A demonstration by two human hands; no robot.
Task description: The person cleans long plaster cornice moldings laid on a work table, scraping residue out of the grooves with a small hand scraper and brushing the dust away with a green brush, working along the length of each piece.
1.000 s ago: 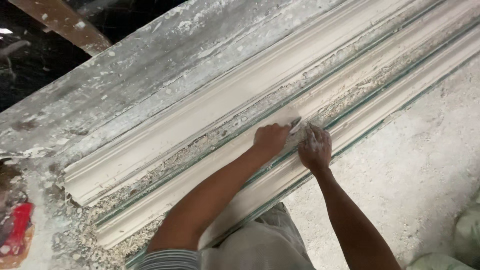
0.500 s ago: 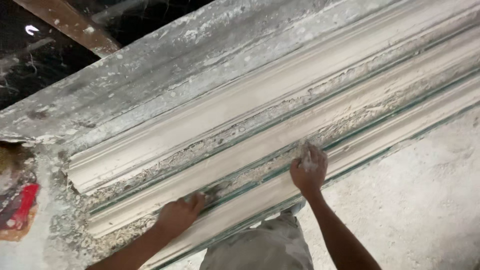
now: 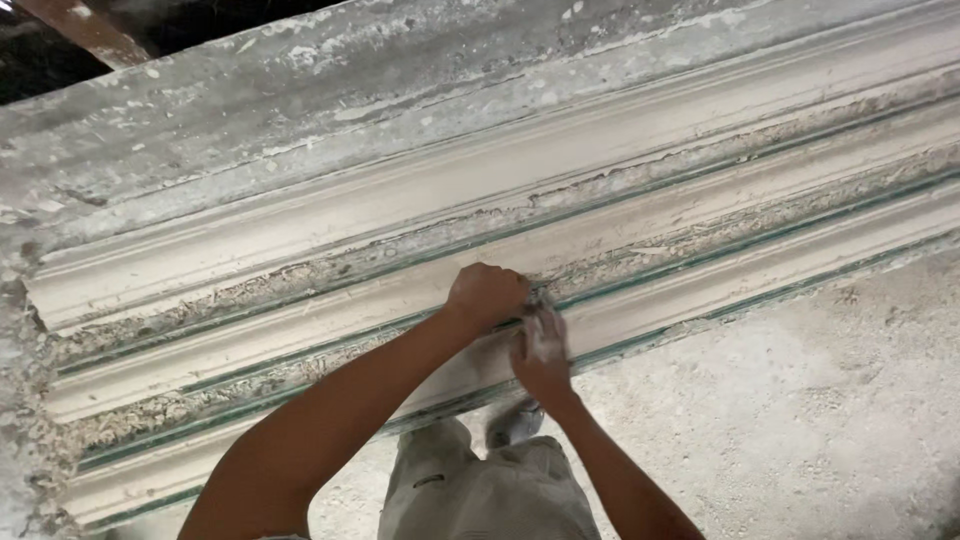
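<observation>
- The left hand point(image 3: 487, 296) sat near the middle of the frame, curled into a loose fist, knuckles up. Its bare arm ran down to the lower left.
- The right hand point(image 3: 541, 350) was just below and to the right of it, touching it, white with dust. Its arm came up from the bottom of the frame.
- Both hands pressed on the long white plaster moulding point(image 3: 300, 255) (it ran from the lower left up to the upper right). Their fingers met at a rough, crumbly groove point(image 3: 700, 235) between two smooth ridges.
- I could not tell if either hand held a tool, because the fingers hid it.
- The moulding lay on a grey, dusty workbench point(image 3: 250, 120) that filled the top of the frame.
- The speckled floor point(image 3: 820, 400) showed in the lower right.
</observation>
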